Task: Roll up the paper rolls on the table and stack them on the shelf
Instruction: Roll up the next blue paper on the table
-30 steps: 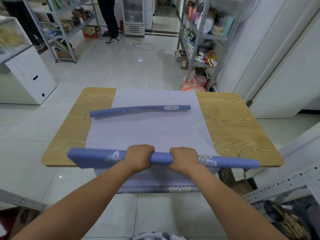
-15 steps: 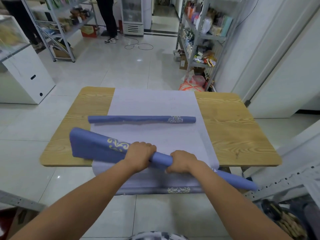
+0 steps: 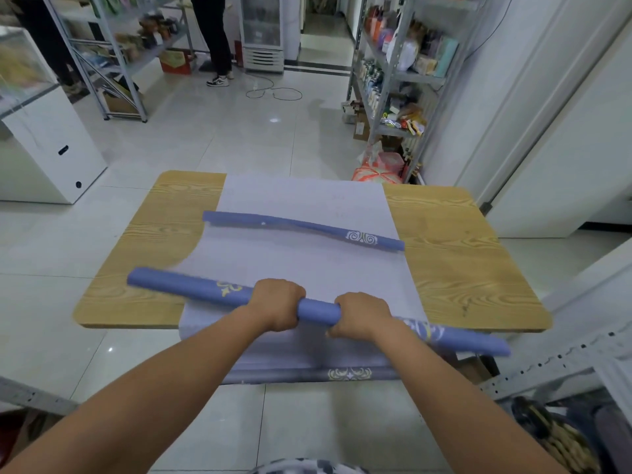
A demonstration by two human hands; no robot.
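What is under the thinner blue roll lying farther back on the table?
A pale paper sheet spread flat, with the wooden table beneath. The sheet covers the table's middle, so nothing under it there can be seen.

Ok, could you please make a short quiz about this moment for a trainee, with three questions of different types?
1. True or false: the left hand and the right hand both grip the near roll.
2. Where does the far roll lie? A) in the left hand B) flat on the pale sheet on the table C) upright against the table
3. Fill in: the ____ end of the near roll sticks out past the table's near edge.
Key: 1 true; 2 B; 3 right.
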